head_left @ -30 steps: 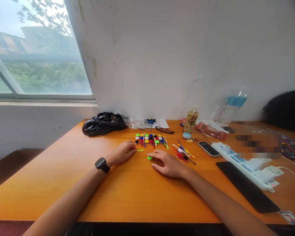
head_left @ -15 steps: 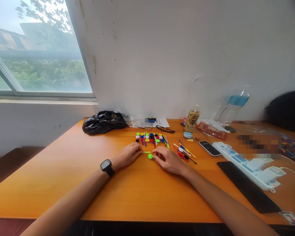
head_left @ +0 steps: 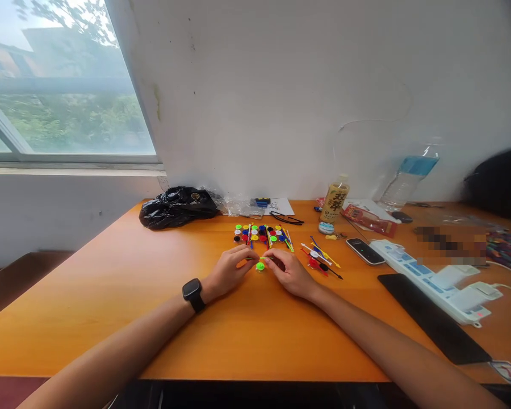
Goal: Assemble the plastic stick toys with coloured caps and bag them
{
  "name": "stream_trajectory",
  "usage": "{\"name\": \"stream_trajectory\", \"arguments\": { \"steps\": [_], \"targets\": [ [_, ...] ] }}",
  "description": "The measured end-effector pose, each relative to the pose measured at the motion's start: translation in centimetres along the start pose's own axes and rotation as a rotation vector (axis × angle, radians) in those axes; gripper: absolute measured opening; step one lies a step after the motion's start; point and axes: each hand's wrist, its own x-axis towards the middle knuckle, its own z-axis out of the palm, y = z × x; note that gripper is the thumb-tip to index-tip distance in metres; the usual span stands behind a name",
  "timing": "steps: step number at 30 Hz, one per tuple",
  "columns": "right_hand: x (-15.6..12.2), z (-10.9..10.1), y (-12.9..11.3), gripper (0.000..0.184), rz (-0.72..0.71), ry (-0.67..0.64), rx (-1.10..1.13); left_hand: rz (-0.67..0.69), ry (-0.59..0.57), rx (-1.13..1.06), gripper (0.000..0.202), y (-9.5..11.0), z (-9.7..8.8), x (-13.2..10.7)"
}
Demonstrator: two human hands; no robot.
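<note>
Between the fingertips of both hands is a thin green plastic stick (head_left: 263, 258), mostly covered by the fingers. My left hand (head_left: 227, 270) pinches its left end, and my right hand (head_left: 291, 274) is closed on its right end. Just below the fingertips, a round green plastic piece (head_left: 260, 266) stands on the table. Beyond my hands lie several coloured discs (head_left: 255, 237) in rows, with thin coloured sticks (head_left: 269, 235) laid among them. Right of my right hand is a loose group of arrow-tipped sticks (head_left: 321, 254) and a few discs.
A black plastic bag (head_left: 176, 207) and glasses (head_left: 286, 218) lie along the back of the wooden table (head_left: 162, 318). At the right are a drink bottle (head_left: 335, 200), a phone (head_left: 365, 251), a white power strip (head_left: 426, 281) and a black mat (head_left: 432, 321).
My hands have drawn closer together. The green stick has been lifted and my right fingers have closed on it. The round green piece stays on the table.
</note>
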Motion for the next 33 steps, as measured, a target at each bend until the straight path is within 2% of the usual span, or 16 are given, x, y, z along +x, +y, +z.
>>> {"name": "stream_trajectory", "arguments": {
  "steps": [3, 8, 13, 18, 21, 28, 33],
  "targets": [
    [0.2, 0.0, 0.0, 0.032, 0.009, 0.007, 0.024, 0.021, -0.031, -0.009, 0.015, -0.2, 0.5, 0.0],
    [0.8, -0.1, 0.8, 0.032, 0.102, -0.044, 0.134, -0.051, 0.04, -0.004, 0.015, -0.7, 0.6, 0.6],
    [1.0, -0.6, 1.4, 0.035, 0.167, -0.037, 0.192, -0.111, -0.034, -0.005, 0.019, -1.0, 0.4, 0.9],
    [1.0, -0.9, 1.3, 0.04, 0.152, -0.011, 0.151, -0.097, -0.058, 0.022, 0.021, -0.4, 0.1, 0.7],
    [1.0, -0.9, 1.3, 0.038, 0.147, 0.003, 0.173, -0.091, -0.057, 0.046, 0.019, -0.1, 0.1, 0.7],
    [0.9, -0.8, 1.8, 0.031, 0.143, -0.03, 0.167, -0.142, -0.095, 0.097, 0.019, -0.1, 0.0, 0.7],
    [0.7, -0.8, 1.7, 0.03, 0.134, -0.057, 0.133, -0.109, -0.142, 0.133, 0.019, 0.2, 0.0, 0.6]
  ]
}}
